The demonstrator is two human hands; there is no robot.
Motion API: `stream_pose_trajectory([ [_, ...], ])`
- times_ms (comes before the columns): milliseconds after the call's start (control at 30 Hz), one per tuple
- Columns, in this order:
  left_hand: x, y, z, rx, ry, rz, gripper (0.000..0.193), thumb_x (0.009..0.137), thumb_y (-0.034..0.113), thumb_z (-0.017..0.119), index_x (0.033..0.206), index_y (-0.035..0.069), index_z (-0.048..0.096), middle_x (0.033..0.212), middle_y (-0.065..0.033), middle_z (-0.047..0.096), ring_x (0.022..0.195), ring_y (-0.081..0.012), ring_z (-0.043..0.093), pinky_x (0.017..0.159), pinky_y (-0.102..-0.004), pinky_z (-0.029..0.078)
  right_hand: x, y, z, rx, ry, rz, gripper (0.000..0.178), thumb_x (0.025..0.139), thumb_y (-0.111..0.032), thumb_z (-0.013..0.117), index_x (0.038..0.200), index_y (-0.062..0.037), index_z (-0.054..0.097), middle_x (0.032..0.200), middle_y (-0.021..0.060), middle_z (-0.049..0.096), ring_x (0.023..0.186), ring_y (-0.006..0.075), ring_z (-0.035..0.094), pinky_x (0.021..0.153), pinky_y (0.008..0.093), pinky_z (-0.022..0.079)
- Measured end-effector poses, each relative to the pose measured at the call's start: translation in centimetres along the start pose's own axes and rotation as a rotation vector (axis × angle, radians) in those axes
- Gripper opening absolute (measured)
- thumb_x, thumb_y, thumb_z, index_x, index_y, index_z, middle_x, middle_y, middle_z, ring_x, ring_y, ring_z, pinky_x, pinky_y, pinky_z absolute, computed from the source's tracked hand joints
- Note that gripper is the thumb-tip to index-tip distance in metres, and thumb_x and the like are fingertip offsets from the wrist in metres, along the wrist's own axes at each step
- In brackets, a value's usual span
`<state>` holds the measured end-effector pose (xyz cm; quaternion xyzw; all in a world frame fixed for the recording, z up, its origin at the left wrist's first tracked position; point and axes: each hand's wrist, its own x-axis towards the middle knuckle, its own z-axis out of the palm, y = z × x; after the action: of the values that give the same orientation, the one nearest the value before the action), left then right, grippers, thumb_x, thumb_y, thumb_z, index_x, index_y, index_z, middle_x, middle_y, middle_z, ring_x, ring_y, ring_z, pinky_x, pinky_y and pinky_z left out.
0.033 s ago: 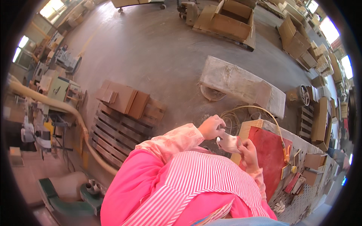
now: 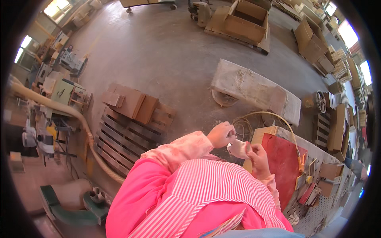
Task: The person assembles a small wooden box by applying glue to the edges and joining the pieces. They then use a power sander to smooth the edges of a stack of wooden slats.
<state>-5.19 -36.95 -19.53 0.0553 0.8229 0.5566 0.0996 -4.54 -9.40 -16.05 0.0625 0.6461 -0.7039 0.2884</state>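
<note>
A white cloth piece with a red edge, which looks like a knit work glove (image 2: 238, 149), is stretched between my two hands in front of my striped apron. My left hand (image 2: 221, 135) has its fingers closed in a pinch at the glove's left end. At the red-edged end, my right hand (image 2: 258, 160) grips the cloth between thumb and fingers. Both hands are held close to the corner of a worktable with a red sheet (image 2: 279, 162) on it, my right hand being the nearer to the sheet.
On the perforated worktable top (image 2: 313, 206) lie a yellow air gun (image 2: 301, 163) with its hose, small boxes (image 2: 330, 170) and a crumpled white glove (image 2: 293, 219). A pallet (image 2: 115, 137) bearing cardboard (image 2: 131, 103) stands left. A dusty covered bench (image 2: 254, 87) is ahead.
The glove has shifted and turned slightly between my hands, and my right hand has lowered a little. Both hands keep their hold.
</note>
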Motion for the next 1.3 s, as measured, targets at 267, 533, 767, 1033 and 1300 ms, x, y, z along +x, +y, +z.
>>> stream_pose_trajectory([
  [267, -4.7, 3.3, 1.9, -0.087, 0.045, -0.184, 0.03, 0.105, 0.029, 0.07, 0.115, 0.001, 0.064, 0.096, -0.016, 0.075, 0.086, -0.0247, 0.071, 0.08, -0.0393, 0.056, 2.4, 1.5, 5.2, -0.09, -0.214, -0.073, 0.016, 0.097, -0.007, 0.075, 0.103, 0.0017, 0.064, 0.096, 0.009, 0.074, 0.089, 0.0129, 0.071, 0.074, 0.0301, 0.059],
  [533, -3.0, 6.4, 3.2, 0.187, -0.087, 0.121, 0.009, 0.099, 0.009, 0.065, 0.105, 0.003, 0.066, 0.098, -0.0219, 0.069, 0.091, -0.0391, 0.07, 0.081, -0.0448, 0.055, 0.0, 0.6, 2.5, -0.755, -0.109, -0.262, 0.041, 0.099, -0.04, 0.076, 0.095, -0.0003, 0.069, 0.092, 0.0222, 0.074, 0.087, 0.0379, 0.073, 0.076, 0.0434, 0.054],
  [767, 1.4, 7.5, 4.5, 0.807, -0.533, 0.274, 0.03, 0.1, 0.028, 0.064, 0.123, 0.012, 0.074, 0.119, -0.0206, 0.067, 0.108, -0.0406, 0.067, 0.093, -0.0485, 0.054, -2.6, 0.9, 0.9, -0.679, 0.322, -0.344, 0.026, 0.103, -0.026, 0.063, 0.096, -0.0008, 0.068, 0.09, 0.0234, 0.073, 0.083, 0.0413, 0.072, 0.072, 0.049, 0.053],
  [1033, 7.3, 12.4, 8.5, -0.69, -0.856, -0.526, 0.052, 0.105, 0.004, 0.039, 0.155, 0.005, 0.053, 0.123, -0.0061, 0.066, 0.101, -0.0204, 0.064, 0.088, -0.0352, 0.055, -5.5, 1.6, 0.2, -0.905, 0.32, -0.264, 0.034, 0.109, -0.041, 0.054, 0.106, -0.0127, 0.073, 0.098, 0.0209, 0.076, 0.096, 0.0418, 0.074, 0.084, 0.0515, 0.056],
  [1300, 8.3, 13.3, 13.0, -1.07, -1.054, -0.554, 0.044, 0.11, 0.024, 0.05, 0.147, 0.002, 0.059, 0.142, -0.0251, 0.064, 0.122, -0.0427, 0.065, 0.105, -0.0546, 0.053, -5.0, 0.9, 1.0, -0.992, 0.624, -0.557, 0.023, 0.094, -0.023, 0.068, 0.095, -0.0011, 0.071, 0.084, 0.022, 0.073, 0.07, 0.0423, 0.072, 0.066, 0.0535, 0.055],
])
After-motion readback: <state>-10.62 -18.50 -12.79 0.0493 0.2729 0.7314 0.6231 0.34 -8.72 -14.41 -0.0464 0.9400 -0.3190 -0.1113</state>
